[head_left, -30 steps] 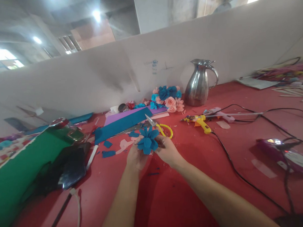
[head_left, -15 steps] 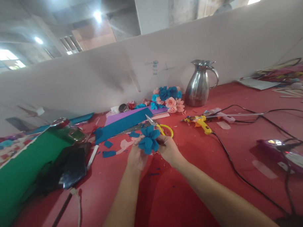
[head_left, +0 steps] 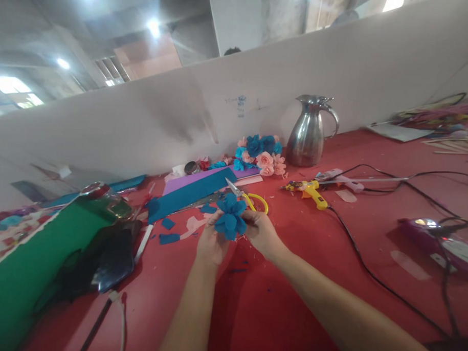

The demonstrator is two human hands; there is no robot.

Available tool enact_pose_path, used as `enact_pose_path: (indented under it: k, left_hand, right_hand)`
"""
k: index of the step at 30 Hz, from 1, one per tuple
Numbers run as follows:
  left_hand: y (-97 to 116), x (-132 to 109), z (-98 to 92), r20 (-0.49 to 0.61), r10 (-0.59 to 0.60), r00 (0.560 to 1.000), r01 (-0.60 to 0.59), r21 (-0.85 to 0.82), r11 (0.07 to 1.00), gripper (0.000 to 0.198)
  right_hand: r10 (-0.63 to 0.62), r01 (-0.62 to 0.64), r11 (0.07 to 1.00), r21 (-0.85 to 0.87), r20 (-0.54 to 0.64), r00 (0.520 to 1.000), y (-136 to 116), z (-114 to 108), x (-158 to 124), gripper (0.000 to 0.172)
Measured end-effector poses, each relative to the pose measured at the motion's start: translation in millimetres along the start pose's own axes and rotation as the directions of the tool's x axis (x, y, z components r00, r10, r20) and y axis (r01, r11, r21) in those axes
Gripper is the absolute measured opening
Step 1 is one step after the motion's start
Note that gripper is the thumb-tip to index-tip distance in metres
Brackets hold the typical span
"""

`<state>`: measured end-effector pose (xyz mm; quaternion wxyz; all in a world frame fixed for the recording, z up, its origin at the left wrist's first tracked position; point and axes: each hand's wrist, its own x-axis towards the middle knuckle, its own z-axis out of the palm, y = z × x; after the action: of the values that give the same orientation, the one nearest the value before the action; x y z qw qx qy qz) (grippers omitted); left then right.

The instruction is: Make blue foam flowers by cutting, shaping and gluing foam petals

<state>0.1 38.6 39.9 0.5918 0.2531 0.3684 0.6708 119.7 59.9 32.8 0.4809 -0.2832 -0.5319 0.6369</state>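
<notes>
A blue paper flower [head_left: 231, 218] with several rounded petals is held up between my two hands over the red table. My left hand [head_left: 211, 242] grips it from the left and below, its fingers partly hidden behind the petals. At the right edge of the flower, my right hand [head_left: 260, 231] pinches a petal. Just beyond lie scissors [head_left: 252, 197] with yellow handles, their blades pointing up and left. Behind them is a long blue paper strip [head_left: 191, 193], and small blue paper scraps [head_left: 169, 239] lie to the left.
Finished pink and blue paper flowers [head_left: 265, 158] are heaped by the white partition, beside a steel jug [head_left: 307, 134]. A yellow glue gun [head_left: 312, 192] with black cables lies right. A purple power strip [head_left: 439, 243] is farther right. A green box [head_left: 42, 261] and a phone [head_left: 116, 261] lie left.
Both hands keep hold of the flower, almost in the same place. The view has shifted very slightly, and the top of a head now shows above the partition.
</notes>
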Motion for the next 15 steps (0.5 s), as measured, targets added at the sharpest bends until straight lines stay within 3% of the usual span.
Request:
enact_pose_path:
  k: [9, 15]
  left_hand:
    - [5.4, -3.7, 6.8, 0.079, -0.042, 0.996, 0.044, -0.014, 0.999, 0.013]
    - [3.1, -2.7, 5.7, 0.015, -0.006, 1.0, 0.006, -0.02, 1.0, 0.015]
  right_hand:
    - [0.003, -0.005, 0.999, 0.042, 0.043, 0.999, 3.4, 2.3, 1.1, 0.021]
    - [0.001, -0.002, 0.999, 0.035, 0.021, 1.0, 5.9, 1.7, 1.0, 0.022]
